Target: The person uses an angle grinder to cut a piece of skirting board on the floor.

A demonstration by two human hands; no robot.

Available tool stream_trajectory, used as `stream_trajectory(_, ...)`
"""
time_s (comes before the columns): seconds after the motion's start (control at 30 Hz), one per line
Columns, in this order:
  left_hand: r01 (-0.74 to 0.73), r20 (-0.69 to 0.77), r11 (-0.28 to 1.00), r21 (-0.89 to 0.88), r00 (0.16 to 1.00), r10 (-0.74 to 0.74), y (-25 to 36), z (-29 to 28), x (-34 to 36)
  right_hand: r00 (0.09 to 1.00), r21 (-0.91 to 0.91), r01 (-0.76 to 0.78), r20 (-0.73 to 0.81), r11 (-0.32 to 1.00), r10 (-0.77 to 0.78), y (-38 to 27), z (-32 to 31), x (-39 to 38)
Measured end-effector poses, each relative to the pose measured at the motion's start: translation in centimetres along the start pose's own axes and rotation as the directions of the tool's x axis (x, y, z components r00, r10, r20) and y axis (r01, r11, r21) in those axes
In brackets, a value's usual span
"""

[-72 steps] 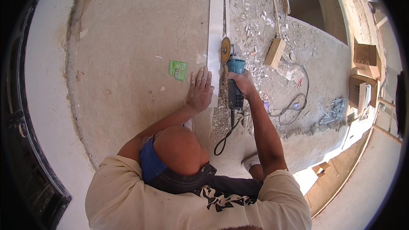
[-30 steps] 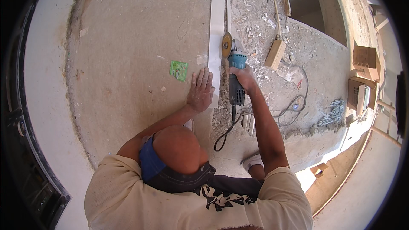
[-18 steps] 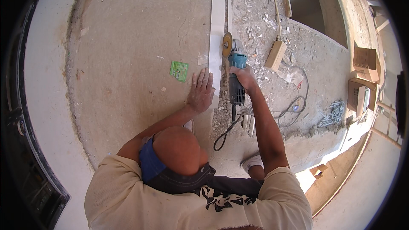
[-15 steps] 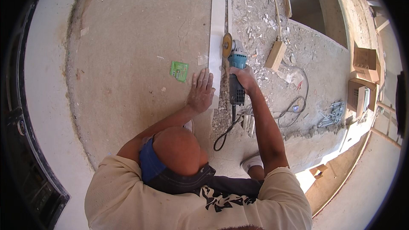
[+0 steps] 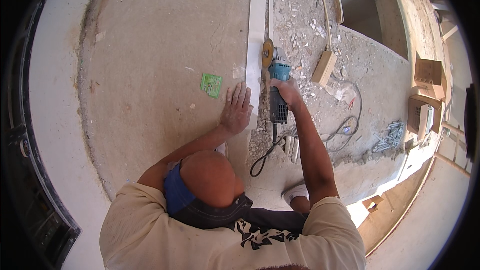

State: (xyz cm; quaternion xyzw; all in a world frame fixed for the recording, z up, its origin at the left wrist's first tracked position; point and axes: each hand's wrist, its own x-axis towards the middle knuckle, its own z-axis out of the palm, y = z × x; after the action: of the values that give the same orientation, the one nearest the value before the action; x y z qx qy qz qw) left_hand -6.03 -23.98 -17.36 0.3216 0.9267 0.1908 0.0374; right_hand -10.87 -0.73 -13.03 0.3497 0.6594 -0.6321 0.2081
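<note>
My right hand [image 5: 286, 91] is wrapped round the body of a teal and black angle grinder [image 5: 279, 71]. The grinder's yellowish disc [image 5: 268, 53] stands at the right edge of a long white strip [image 5: 256, 30]; whether it touches the strip, I cannot tell. Flat on the near part of that strip rests my left hand [image 5: 236, 107], its fingers stretched forward and holding nothing. The strip lies lengthwise on the concrete floor, pointing away from me. A small green packet [image 5: 211, 85] lies left of my left fingertips.
A thin pale strip [image 5: 270, 5] and broken chips lie right of the white strip. Further right are a wooden block [image 5: 325, 67] with a cord, a looped dark cable [image 5: 351, 125], a heap of metal bolts [image 5: 389, 137] and cardboard boxes [image 5: 427, 77]. An opening [image 5: 370, 15] is at the far right.
Almost nothing differs. The whole view has shifted very slightly; both hands, the grinder and the strip keep their places relative to each other.
</note>
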Motion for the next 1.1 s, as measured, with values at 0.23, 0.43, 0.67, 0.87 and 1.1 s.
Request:
stream_trajectory(0.23, -0.011, -0.026, 1.0, -0.029, 1.0, 0.01, 0.1, 0.3, 0.1, 0.999, 0.028, 0.031, 0.011, 0.999, -0.031, 1.0, -0.4, 1.2)
stream_trajectory(0.43, 0.003, 0.006, 0.999, 0.037, 1.0, -0.003, -0.1, 0.2, 0.0, 1.0, -0.027, 0.004, -0.023, 1.0, -0.004, 0.2, 0.0, 1.0)
stream_trajectory(0.67, -0.002, 0.014, 0.999, 0.038, 1.0, 0.002, -0.1, 0.1, 0.1, 1.0, 0.0, 0.028, -0.011, 1.0, -0.028, -0.4, -0.1, 1.1)
stream_trajectory(0.87, -0.001, 0.014, 0.999, 0.041, 1.0, 0.001, 0.0, 0.1, 0.1, 0.997, -0.041, 0.065, -0.025, 0.997, -0.067, -0.5, -0.1, 1.6)
stream_trajectory(1.1, -0.005, 0.001, 1.0, 0.021, 1.0, 0.005, -0.1, 0.0, 0.1, 0.998, -0.049, 0.048, -0.032, 0.998, -0.05, -1.1, -0.1, 1.7)
